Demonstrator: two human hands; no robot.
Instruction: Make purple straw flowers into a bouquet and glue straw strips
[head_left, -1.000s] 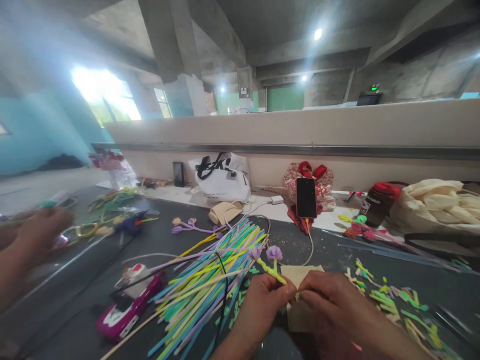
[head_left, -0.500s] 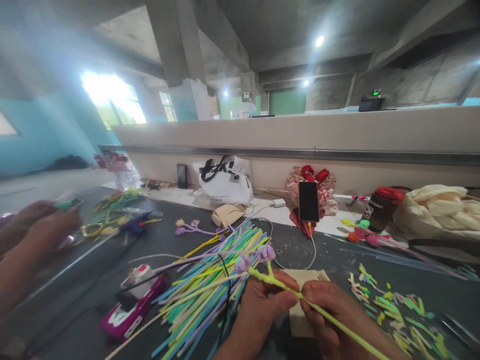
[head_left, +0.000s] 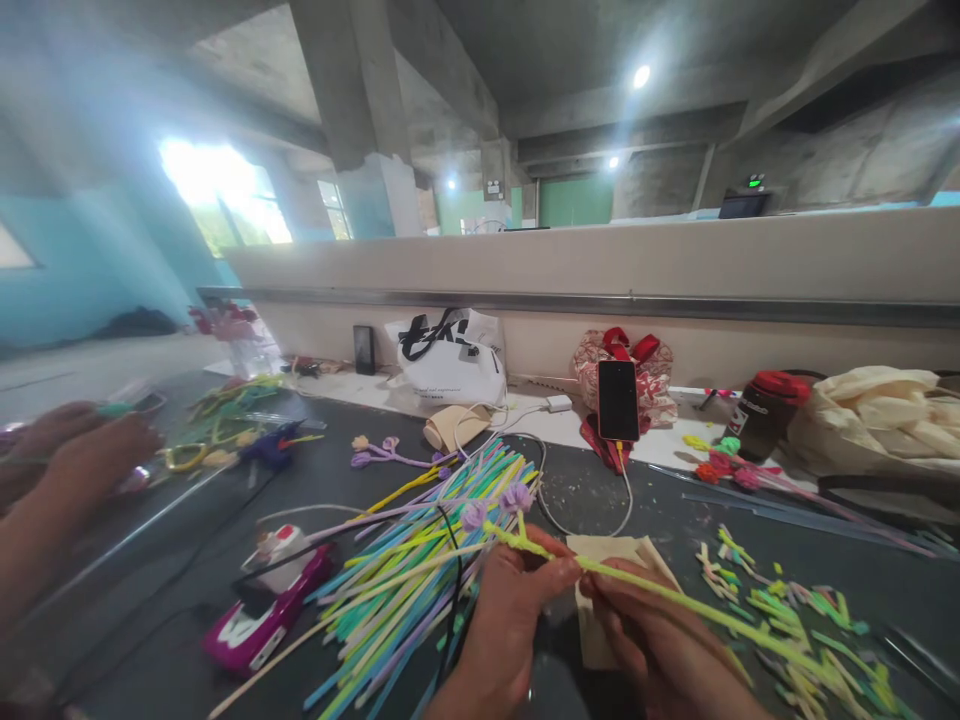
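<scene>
My left hand [head_left: 514, 600] pinches a yellow fuzzy stem [head_left: 682, 597] just below its fork, where two purple fuzzy blossoms [head_left: 515, 497] sit at the tips. Close beside it, my right hand [head_left: 652, 625] has its fingers closed round the same stem, whose long end runs off to the lower right. Left of my hands lies a loose pile of pastel pipe cleaners [head_left: 405, 600], with a black cable across it. Beneath my right hand a beige cloth or paper piece [head_left: 596, 630] is partly covered.
A purple-and-white tool [head_left: 262, 620] lies left of the pile. Cut pieces [head_left: 802, 610] are scattered at right. Behind stand a propped phone [head_left: 618, 400], a white bag [head_left: 450, 360] and a red-lidded bottle [head_left: 761, 415]. Another person's hands [head_left: 90, 450] work at far left.
Both my hands and the purple blossoms have shifted slightly left. The stem's long end has swung up and lies flatter, and my right hand's fingers are more hidden beneath it.
</scene>
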